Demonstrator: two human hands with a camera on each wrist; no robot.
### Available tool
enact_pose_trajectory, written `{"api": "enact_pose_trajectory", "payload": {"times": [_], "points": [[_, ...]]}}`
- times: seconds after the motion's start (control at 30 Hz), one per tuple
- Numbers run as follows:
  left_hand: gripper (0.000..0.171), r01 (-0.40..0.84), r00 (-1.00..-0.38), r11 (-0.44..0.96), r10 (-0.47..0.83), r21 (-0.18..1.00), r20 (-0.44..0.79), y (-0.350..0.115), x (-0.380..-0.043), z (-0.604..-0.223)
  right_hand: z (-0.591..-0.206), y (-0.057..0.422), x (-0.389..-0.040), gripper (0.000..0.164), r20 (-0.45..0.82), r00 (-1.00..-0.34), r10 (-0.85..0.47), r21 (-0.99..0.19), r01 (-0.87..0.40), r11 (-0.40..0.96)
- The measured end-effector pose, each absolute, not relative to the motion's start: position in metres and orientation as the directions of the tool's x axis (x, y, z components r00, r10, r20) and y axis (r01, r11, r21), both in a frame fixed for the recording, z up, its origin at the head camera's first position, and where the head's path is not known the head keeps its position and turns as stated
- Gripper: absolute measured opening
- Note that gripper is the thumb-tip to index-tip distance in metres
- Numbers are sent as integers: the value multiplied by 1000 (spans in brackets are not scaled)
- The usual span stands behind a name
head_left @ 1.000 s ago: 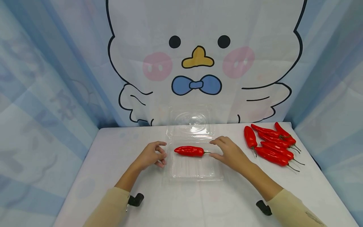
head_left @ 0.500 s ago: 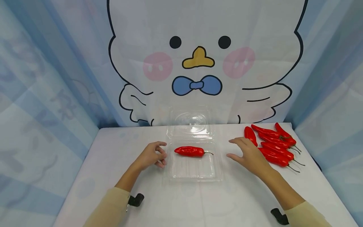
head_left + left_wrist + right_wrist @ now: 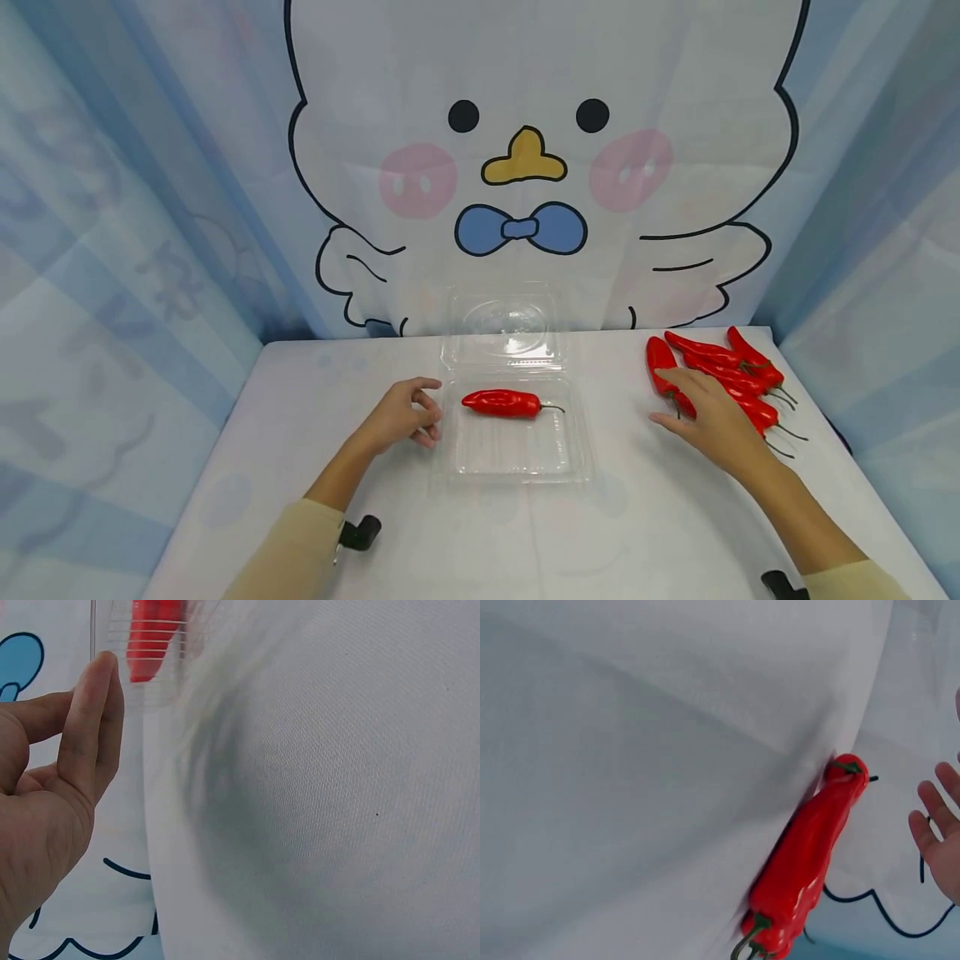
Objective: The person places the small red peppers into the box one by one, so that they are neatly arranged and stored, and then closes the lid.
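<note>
A clear plastic clamshell box (image 3: 512, 457) lies open in the middle of the head view, its lid (image 3: 504, 346) tilted up at the back. Inside its base one red chili pepper (image 3: 501, 403) lies crosswise, stem to the right. My left hand (image 3: 408, 414) is at the box's left side, fingers loosely bent; in the left wrist view the fingertips (image 3: 106, 667) are right at the clear wall. Over the pepper pile hovers my right hand (image 3: 708, 425), thumb and fingers apart, overlapping the nearest pepper (image 3: 658, 358). The right wrist view shows relaxed fingers (image 3: 930, 799) holding nothing.
Several more red chili peppers (image 3: 742, 379) with green stems are heaped at the table's back right. A white cloth covers the table (image 3: 480, 542). Behind it hangs a curtain (image 3: 525, 275) with a cartoon animal; blue curtains (image 3: 127, 275) close off the sides.
My right hand has moved away from the pepper in the box, rightward to the pile. The pepper stays in the box, its stem now uncovered. My left hand has kept its place.
</note>
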State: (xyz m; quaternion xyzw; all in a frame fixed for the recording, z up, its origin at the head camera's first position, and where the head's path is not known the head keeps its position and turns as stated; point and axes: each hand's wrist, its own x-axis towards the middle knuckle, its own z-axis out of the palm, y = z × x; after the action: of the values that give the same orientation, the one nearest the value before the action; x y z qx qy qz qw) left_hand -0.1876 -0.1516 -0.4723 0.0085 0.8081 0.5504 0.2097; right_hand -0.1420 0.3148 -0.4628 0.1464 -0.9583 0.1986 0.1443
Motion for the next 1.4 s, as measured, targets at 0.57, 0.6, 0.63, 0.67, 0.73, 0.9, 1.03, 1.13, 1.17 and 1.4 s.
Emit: {"api": "enact_pose_trajectory", "payload": {"times": [0.57,0.6,0.63,0.67,0.73,0.9,1.03,1.13,1.17,1.4], "points": [[58,-226,-907,391,250,892,-340,-154,-190,-472,-476,369,-133,77,290,-937,-196,-259,-274,926],[58,-230,-907,391,247,891,-342,-154,-190,-472,-477,371,-133,76,298,-934,-197,-249,-275,928],[58,-231,-907,392,245,891,-343,-154,-190,-472,-478,373,-133,76,301,-933,-197,-241,-274,931],[58,-233,-907,392,243,890,-344,-154,-190,-472,-479,374,-133,76,299,-935,-192,-240,-269,933],[58,-231,-907,394,243,889,-344,-154,-190,-472,-480,377,-133,76,286,-940,-184,-230,-254,939],[58,-226,-908,398,245,889,-340,-152,-190,-473,-482,385,-135,73,225,-961,-160,-215,-209,954],[58,-229,-908,395,242,890,-342,-151,-190,-473,-485,390,-135,71,205,-967,-153,-203,-195,960],[58,-231,-906,393,247,890,-344,-152,-190,-472,-486,392,-137,70,195,-970,-146,-187,-183,965],[58,-231,-905,393,248,890,-344,-152,-190,-472,-486,392,-138,69,191,-971,-141,-183,-177,967],[57,-229,-904,394,252,890,-345,-152,-189,-469,-487,391,-141,68,135,-986,-99,-197,-125,972]]}}
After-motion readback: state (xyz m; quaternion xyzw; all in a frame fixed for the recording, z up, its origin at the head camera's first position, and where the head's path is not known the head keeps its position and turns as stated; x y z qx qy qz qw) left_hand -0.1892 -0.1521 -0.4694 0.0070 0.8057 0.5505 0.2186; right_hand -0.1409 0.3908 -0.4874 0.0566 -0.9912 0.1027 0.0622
